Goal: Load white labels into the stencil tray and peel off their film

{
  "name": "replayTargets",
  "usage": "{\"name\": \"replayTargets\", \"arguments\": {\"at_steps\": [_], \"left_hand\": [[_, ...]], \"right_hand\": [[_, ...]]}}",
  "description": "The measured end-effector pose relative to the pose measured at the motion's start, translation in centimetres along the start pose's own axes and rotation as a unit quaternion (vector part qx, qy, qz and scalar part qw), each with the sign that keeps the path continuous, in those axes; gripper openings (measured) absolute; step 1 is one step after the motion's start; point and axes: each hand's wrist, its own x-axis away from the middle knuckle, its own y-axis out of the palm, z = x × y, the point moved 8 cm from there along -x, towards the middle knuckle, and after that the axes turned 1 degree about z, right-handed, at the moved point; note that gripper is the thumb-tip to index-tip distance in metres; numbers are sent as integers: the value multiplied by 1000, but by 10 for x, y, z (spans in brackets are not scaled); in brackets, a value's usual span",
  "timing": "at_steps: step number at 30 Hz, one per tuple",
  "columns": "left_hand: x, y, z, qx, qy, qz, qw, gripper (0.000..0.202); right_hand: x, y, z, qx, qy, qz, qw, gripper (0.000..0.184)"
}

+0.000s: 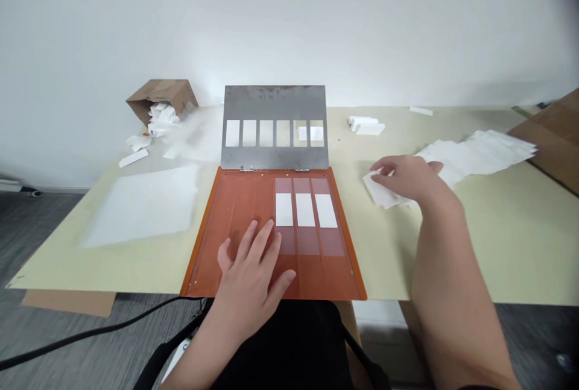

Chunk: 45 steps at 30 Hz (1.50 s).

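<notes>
An orange-brown grooved tray [212,239] lies at the table's near edge, with a grey metal lid [275,100] hinged up behind it; the lid has a row of several rectangular windows. Three white rectangular pieces [305,210] sit side by side in the tray's right-hand grooves. My left hand [253,269] rests flat on the tray's left-middle part, fingers spread, holding nothing. My right hand [409,178] reaches to the right of the tray and curls over the near end of a spread of white sheets [474,155], its fingertips on the nearest one.
A translucent sheet [142,203] lies left of the tray. A tipped brown cardboard box [163,97] spills white pieces at the back left. Small white blocks [366,125] lie behind the tray's right side. Brown cardboard [554,131] sits at the far right. A black cable [90,333] runs on the floor.
</notes>
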Motion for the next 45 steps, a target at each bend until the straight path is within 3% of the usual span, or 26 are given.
{"name": "replayTargets", "arguments": {"at_steps": [4,8,12,16,19,22,26,30,45], "left_hand": [[-3,1,1,16,-6,-4,1000,48],[-5,-1,3,28,-9,-2,1000,46],[-3,-6,4,44,-8,24,999,42],[2,-12,5,65,2,64,996,37],[5,-12,7,75,14,71,995,35],[6,-8,9,76,22,55,995,35],[5,-3,9,72,18,33,997,37],[5,0,8,79,8,16,997,39],[1,-3,8,104,-2,-4,995,44]], "right_hand": [[-1,-1,19,24,41,5,999,21],[2,-2,4,-9,3,34,999,21],[10,3,-42,-90,-116,71,987,18],[35,20,-111,-177,-283,57,941,16],[55,35,-147,-171,-355,40,918,14],[70,46,-165,-161,-383,30,909,19],[74,58,-173,-137,-377,9,916,35],[75,65,-176,-121,-378,-9,918,34],[79,60,-176,-109,-396,23,912,41]]}}
